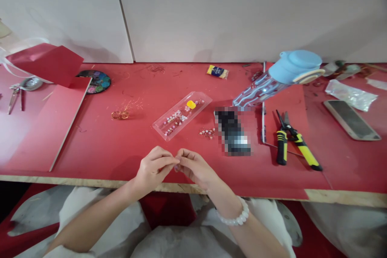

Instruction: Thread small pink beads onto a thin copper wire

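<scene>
My left hand (155,169) and my right hand (195,167) meet fingertip to fingertip above the front of the red table (121,153). Both are closed in a pinch. Something tiny and pinkish shows at the fingertips, too small to name. Just beyond them a clear plastic tray (157,126) lies at a slant, holding small pale and pink beads (175,117) and a yellow piece (191,105). A little pile of beads (207,132) rests on the table to the right of the tray.
Copper-coloured wire (120,115) lies left of the tray. To the right are a blurred-out phone (232,132), a blue-lidded bottle (281,74), yellow-black pliers (282,147) and another phone (352,121). A small yellow packet (217,71) lies near the wall, a board (45,129) at left.
</scene>
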Tool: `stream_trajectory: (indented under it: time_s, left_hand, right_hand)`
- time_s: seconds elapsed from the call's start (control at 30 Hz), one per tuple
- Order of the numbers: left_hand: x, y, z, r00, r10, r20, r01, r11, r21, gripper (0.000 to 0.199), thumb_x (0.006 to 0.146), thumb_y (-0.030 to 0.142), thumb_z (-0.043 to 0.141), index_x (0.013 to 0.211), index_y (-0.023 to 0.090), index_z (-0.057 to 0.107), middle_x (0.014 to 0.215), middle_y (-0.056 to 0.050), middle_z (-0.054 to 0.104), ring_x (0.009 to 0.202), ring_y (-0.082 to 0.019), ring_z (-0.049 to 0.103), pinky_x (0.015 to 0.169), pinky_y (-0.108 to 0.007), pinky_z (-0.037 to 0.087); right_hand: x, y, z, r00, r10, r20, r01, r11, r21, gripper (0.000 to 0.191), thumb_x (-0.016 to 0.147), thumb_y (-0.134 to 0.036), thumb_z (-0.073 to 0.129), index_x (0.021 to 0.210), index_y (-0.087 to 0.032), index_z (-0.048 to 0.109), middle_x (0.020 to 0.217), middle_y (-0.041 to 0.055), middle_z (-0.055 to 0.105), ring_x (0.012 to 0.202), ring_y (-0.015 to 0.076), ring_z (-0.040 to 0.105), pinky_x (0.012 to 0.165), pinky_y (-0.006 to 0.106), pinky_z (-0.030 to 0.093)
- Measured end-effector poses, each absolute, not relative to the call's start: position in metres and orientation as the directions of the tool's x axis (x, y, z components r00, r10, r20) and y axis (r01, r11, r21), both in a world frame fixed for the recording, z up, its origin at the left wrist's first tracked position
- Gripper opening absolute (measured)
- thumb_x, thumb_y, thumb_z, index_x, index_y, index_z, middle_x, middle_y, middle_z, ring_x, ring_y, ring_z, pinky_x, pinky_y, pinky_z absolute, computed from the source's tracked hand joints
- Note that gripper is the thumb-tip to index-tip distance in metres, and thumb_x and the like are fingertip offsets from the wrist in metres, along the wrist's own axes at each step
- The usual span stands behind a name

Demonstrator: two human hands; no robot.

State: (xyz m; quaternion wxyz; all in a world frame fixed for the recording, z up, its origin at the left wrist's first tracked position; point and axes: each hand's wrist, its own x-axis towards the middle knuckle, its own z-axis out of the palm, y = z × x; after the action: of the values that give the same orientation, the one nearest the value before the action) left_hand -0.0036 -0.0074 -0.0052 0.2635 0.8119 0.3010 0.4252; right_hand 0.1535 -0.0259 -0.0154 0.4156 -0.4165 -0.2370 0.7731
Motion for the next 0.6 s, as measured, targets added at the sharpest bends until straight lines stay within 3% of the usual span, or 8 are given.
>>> stream_trajectory:
  time_s: [0.07,0.13,0.23,0.37,0.47,0.6]
  left_hand:
    - [-0.003,-0.008,-0.004,0.449,0.729,0.516,0.284,-0.664,0.692,0.014,0.078,0.006,0.058,0.086,0.017,0.063,0.076,-0.004,0.063,0.071,-0.012,0.057,0.065,-0.023,0.05]
    - [-0.002,-0.007,-0.002,0.437,0.754,0.491,0.312,-0.639,0.704,0.012,0.078,0.006,0.057,0.083,0.016,0.061,0.075,-0.004,0.063,0.071,-0.012,0.058,0.066,-0.024,0.051]
    - [-0.001,-0.007,-0.002,0.415,0.781,0.467,0.346,-0.61,0.713,0.01,0.078,0.006,0.056,0.08,0.016,0.06,0.073,-0.004,0.063,0.069,-0.012,0.058,0.066,-0.024,0.05]
    - [-0.002,-0.006,-0.005,0.407,0.79,0.458,0.358,-0.6,0.716,0.011,0.078,0.006,0.055,0.079,0.016,0.059,0.073,-0.003,0.063,0.07,-0.012,0.058,0.066,-0.024,0.05]
    - [-0.003,-0.005,-0.007,0.407,0.792,0.456,0.354,-0.596,0.72,0.011,0.078,0.006,0.056,0.08,0.016,0.059,0.074,-0.003,0.063,0.071,-0.012,0.058,0.066,-0.024,0.05]
    - [-0.004,-0.004,-0.004,0.416,0.794,0.443,0.336,-0.587,0.736,0.011,0.078,0.008,0.056,0.082,0.016,0.061,0.075,-0.004,0.064,0.071,-0.012,0.059,0.066,-0.024,0.05]
  right_hand:
    - [0.153,-0.026,-0.017,-0.24,0.875,-0.421,-0.429,-0.485,-0.762,0.023,0.066,-0.035,0.069,0.069,-0.018,0.053,0.062,-0.0044,0.051,0.056,0.0086,0.048,0.059,0.024,0.039]
    - [0.153,-0.028,-0.018,-0.046,0.944,-0.326,-0.367,-0.319,-0.874,0.016,0.072,-0.032,0.062,0.075,-0.02,0.052,0.07,-0.0035,0.05,0.062,0.0098,0.048,0.062,0.025,0.04]
    - [0.154,-0.031,-0.016,0.204,0.978,-0.031,-0.119,-0.007,-0.993,0.004,0.079,-0.024,0.053,0.079,-0.021,0.05,0.079,-0.0012,0.049,0.073,0.0123,0.048,0.069,0.027,0.04]
    - [0.153,-0.036,-0.012,0.064,0.956,0.285,0.246,0.262,-0.933,0.004,0.078,-0.017,0.052,0.078,-0.021,0.051,0.08,0.0017,0.052,0.08,0.0165,0.049,0.075,0.032,0.041]
    - [0.152,-0.037,-0.011,-0.033,0.944,0.328,0.387,0.315,-0.867,0.008,0.076,-0.016,0.056,0.083,-0.02,0.053,0.082,0.0039,0.056,0.083,0.0184,0.049,0.077,0.035,0.042]
    - [0.151,-0.036,-0.012,-0.052,0.949,0.31,0.38,0.306,-0.873,0.006,0.079,-0.015,0.052,0.082,-0.019,0.053,0.08,0.0035,0.057,0.08,0.0172,0.05,0.074,0.033,0.044]
